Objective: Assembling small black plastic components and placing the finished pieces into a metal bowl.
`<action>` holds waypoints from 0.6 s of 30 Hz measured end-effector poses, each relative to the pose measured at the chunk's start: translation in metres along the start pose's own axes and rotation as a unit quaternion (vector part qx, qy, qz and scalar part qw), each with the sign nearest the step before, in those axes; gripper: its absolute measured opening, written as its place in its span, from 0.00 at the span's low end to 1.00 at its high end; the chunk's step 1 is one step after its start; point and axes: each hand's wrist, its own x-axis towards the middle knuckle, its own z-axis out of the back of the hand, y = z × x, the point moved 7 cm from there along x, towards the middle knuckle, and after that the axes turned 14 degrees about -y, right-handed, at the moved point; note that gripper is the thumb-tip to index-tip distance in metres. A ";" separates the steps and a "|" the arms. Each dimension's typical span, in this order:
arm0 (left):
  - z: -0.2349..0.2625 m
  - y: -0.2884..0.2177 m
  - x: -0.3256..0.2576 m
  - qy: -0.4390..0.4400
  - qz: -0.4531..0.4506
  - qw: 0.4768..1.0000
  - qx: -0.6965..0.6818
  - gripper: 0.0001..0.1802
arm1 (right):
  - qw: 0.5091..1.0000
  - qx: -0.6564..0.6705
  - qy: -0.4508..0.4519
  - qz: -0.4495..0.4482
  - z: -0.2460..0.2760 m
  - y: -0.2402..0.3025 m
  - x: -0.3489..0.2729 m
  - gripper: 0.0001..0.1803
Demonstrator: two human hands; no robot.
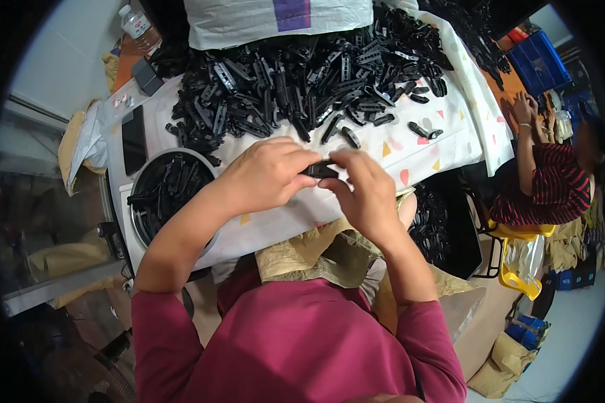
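Pinching one small black plastic part (319, 170) between them, left hand (265, 173) and right hand (363, 188) hold it closed-fingered, near the heaped parts (302, 80) on the cloth-covered table (410, 144) for easy reach.

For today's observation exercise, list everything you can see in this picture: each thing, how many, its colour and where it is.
plastic clips: big heap, black, table top
bowl: one, white, table's left, holding black clips
phone: one, black, left of heap
water bottle: one, clear, top left
cloth: one, white, coloured shapes, over table
crate: one, blue, top right
co-worker: one, striped top, right
held clip: one, black, between both hands
left hand: pinching clip
right hand: pinching clip
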 end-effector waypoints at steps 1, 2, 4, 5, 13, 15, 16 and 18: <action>-0.007 0.003 -0.004 0.025 0.017 1.000 -0.006 0.18 | 1.000 -0.013 -0.014 -0.011 -0.003 -0.007 -0.008 0.18; -0.014 0.007 -0.006 0.050 0.035 0.998 -0.011 0.17 | 0.999 -0.031 -0.007 -0.006 -0.004 -0.010 -0.015 0.16; -0.029 0.013 -0.012 0.105 0.057 0.993 -0.018 0.17 | 0.998 0.019 0.045 -0.038 -0.019 -0.032 -0.027 0.20; -0.035 0.021 -0.015 0.111 0.107 0.988 -0.012 0.19 | 0.998 0.020 0.044 -0.039 -0.022 -0.040 -0.025 0.20; -0.093 0.088 0.034 0.061 0.311 0.940 0.123 0.11 | 0.953 -0.255 -0.018 -0.161 -0.031 -0.138 -0.014 0.14; -0.110 0.101 0.041 0.054 0.285 0.938 0.192 0.10 | 0.956 -0.171 -0.027 -0.238 -0.022 -0.143 -0.018 0.13; -0.114 0.105 0.045 0.047 0.257 0.929 0.260 0.11 | 0.945 -0.085 -0.035 -0.313 -0.019 -0.149 -0.025 0.12; -0.121 0.108 0.046 0.068 0.269 0.923 0.267 0.10 | 0.900 0.050 -0.024 -0.432 -0.016 -0.152 -0.036 0.10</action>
